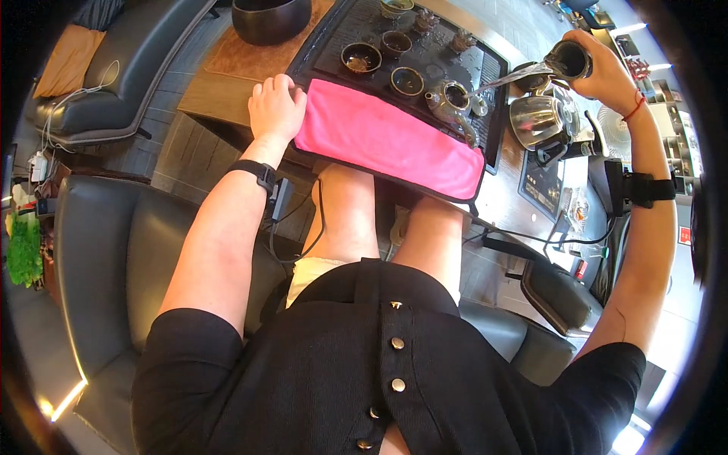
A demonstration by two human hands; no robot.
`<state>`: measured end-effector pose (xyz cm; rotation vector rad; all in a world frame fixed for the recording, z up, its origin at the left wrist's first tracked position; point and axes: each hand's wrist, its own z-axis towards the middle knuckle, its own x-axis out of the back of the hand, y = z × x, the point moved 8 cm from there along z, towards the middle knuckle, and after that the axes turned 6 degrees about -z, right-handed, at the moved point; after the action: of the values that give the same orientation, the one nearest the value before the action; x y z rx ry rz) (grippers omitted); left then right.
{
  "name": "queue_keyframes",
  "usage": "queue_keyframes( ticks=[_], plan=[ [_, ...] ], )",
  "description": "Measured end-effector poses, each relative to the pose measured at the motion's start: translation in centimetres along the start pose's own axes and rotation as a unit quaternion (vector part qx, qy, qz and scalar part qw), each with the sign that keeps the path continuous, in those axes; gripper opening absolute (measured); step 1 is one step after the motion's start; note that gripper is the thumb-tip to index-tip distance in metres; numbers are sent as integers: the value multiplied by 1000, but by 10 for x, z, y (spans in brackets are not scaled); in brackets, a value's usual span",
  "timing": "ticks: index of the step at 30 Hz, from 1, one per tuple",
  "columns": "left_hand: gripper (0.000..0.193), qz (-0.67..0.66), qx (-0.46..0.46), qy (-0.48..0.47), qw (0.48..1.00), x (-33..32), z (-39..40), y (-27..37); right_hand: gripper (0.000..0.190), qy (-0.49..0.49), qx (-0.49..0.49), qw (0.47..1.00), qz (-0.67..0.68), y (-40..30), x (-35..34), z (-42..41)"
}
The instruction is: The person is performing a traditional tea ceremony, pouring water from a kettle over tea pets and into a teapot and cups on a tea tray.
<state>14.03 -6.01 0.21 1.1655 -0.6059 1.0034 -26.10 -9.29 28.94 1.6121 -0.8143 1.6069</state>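
My right hand (606,71) grips a dark pitcher (570,60), tilted so that a stream of water runs left into the open teapot (455,95). The teapot stands on the black tea tray (483,71), its lid (479,106) close beside it. My left hand (277,108) rests on the table edge at the left end of a folded pink towel (387,136); whether its fingers hold the towel I cannot tell. Several small tea bowls, among them a dark one (360,58) and a round one (407,81), stand on the tray left of the teapot.
A glass kettle (537,121) stands right of the tray, near a black control panel (542,185). At the back left is a large dark bowl (271,20) on a brown mat (250,54). Small figurines (462,41) stand on the tray. A black cable (529,234) runs below the table's right edge.
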Motion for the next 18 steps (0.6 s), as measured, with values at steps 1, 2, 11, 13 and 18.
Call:
queue_keyframes(
  ticks=[1, 2, 11, 13, 18],
  plan=[
    [21, -3, -1, 0, 1000, -2, 0, 1, 48, 5, 11, 1000, -17, -3, 8, 0],
    [21, -5, -11, 13, 1000, -2, 0, 4, 53, -52, -22, 996, -64, 2, 13, 1],
    [20, 2, -10, 14, 1000, 2, -2, 0, 58, 11, 39, 995, -90, -28, 27, 11],
    [20, 3, -6, 10, 1000, 2, -2, 1, 44, 81, 73, 971, -212, -89, 45, 13],
    [20, -6, -10, 5, 1000, -2, 1, 9, 58, 0, 37, 989, -141, -55, 54, 21]
  ],
)
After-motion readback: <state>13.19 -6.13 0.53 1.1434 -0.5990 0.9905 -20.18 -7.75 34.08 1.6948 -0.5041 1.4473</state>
